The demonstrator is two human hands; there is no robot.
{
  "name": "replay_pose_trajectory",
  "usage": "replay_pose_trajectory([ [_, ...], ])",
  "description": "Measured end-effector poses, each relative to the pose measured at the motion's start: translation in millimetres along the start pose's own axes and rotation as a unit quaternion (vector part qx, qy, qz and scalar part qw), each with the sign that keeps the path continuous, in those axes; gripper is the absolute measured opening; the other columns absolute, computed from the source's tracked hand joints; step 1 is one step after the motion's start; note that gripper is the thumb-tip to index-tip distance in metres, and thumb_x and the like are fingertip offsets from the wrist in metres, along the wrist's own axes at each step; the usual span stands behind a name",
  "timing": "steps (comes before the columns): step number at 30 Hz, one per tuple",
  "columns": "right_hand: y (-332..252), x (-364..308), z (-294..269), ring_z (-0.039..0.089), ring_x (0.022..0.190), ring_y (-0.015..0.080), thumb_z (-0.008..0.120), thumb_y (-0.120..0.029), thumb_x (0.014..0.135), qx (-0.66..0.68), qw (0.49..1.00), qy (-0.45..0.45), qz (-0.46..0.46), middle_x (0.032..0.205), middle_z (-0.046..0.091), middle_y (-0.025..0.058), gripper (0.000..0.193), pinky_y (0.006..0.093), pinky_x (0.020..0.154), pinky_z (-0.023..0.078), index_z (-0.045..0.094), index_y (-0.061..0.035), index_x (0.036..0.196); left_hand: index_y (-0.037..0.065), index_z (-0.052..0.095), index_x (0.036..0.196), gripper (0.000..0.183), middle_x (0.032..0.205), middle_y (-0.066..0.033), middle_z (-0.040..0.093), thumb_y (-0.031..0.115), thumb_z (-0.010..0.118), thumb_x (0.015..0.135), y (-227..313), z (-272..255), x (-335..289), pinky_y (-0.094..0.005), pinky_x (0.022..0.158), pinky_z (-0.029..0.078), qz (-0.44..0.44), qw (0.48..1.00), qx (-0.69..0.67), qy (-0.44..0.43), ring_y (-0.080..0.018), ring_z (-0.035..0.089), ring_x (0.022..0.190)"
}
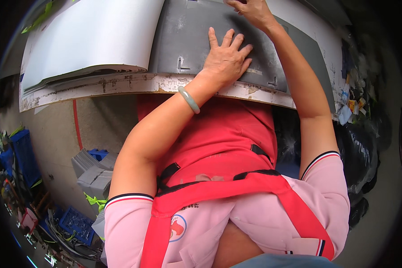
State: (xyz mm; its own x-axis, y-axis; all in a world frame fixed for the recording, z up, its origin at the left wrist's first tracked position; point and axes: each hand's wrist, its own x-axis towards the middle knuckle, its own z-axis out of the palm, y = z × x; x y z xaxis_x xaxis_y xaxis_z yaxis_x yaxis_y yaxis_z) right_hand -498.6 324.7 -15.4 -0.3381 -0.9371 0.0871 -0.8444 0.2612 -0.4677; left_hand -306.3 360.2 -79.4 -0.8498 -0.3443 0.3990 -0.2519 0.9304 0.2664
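Note:
My left hand (226, 56) lies flat with fingers spread on a dark grey board (178, 33), a jade-coloured bangle on its wrist. Small L-shaped marks or slots show near the board's corners, and pale dusty smears cover parts of its surface. Farther up, at the top edge of the picture, my right hand (254, 12) is closed over the far part of the board. Its fingertips are partly cut off, so whatever they grip cannot be made out. Left of the board, a large white sheet (94, 35) curls over on a stack of sheets.
The table's near edge (134, 85) is white, scuffed and chipped. Black plastic bags (355, 152) bulge at the right. Below on the left are grey folded pieces (94, 172), a blue crate (76, 224) and cables. A red line (77, 125) runs along the floor.

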Motion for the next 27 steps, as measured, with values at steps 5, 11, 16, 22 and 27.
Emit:
replay_pose_trajectory([
  [5,-27.9,37.7,41.1,0.07,0.086,0.0396,0.066,-0.022,0.091,0.038,0.985,0.072,-0.152,0.09,0.07,0.0239,0.022,0.045,0.077,0.055,0.072,-0.001,0.095,0.019,0.063,0.128,0.041,0.135,-0.0103,0.05,0.039,0.061,0.093,6.2,-1.0,5.6,-0.0777,0.107,0.021,0.003,1.0,-0.019,-0.009,-0.0335,0.04,0.136],
  [11,-49.5,52.8,56.3,0.069,0.088,0.0415,0.063,-0.022,0.093,0.004,0.991,0.026,-0.134,0.092,0.07,0.0253,0.023,0.0472,0.078,0.055,0.072,-0.0008,0.096,0.016,0.06,0.13,0.042,0.136,-0.012,0.048,0.037,0.06,0.093,3.9,-0.3,4.1,-0.0791,0.107,0.02,-0.006,0.999,-0.035,-0.013,-0.0341,0.039,0.136],
  [16,-53.2,58.6,49.5,0.067,0.089,0.0447,0.062,-0.024,0.094,-0.046,0.991,0.008,-0.123,0.091,0.068,0.0272,0.026,0.0492,0.08,0.054,0.072,0.0,0.097,0.016,0.06,0.128,0.041,0.134,-0.0116,0.048,0.037,0.06,0.093,2.4,2.2,4.4,-0.0781,0.108,0.02,-0.008,0.999,-0.035,0.009,-0.0344,0.038,0.137],
  [22,-66.6,51.5,42.1,0.071,0.066,0.0232,0.059,-0.01,0.094,0.171,0.982,-0.033,0.08,0.077,0.071,0.0153,0.02,0.0367,0.059,0.057,0.068,-0.0002,0.108,0.015,0.06,0.128,0.042,0.134,-0.0114,0.048,0.038,0.059,0.094,3.0,0.4,4.3,-0.078,0.108,0.02,-0.008,0.999,-0.034,-0.014,-0.0336,0.038,0.137],
  [27,-72.3,50.0,55.7,0.066,0.055,0.016,0.058,-0.006,0.087,0.215,0.968,-0.001,0.133,0.067,0.068,0.0101,0.015,0.0296,0.048,0.054,0.065,0.0028,0.097,0.013,0.06,0.13,0.044,0.136,-0.0123,0.048,0.038,0.059,0.094,3.0,-0.6,4.1,-0.0786,0.108,0.02,-0.003,0.999,-0.034,-0.007,-0.0332,0.036,0.138],
])
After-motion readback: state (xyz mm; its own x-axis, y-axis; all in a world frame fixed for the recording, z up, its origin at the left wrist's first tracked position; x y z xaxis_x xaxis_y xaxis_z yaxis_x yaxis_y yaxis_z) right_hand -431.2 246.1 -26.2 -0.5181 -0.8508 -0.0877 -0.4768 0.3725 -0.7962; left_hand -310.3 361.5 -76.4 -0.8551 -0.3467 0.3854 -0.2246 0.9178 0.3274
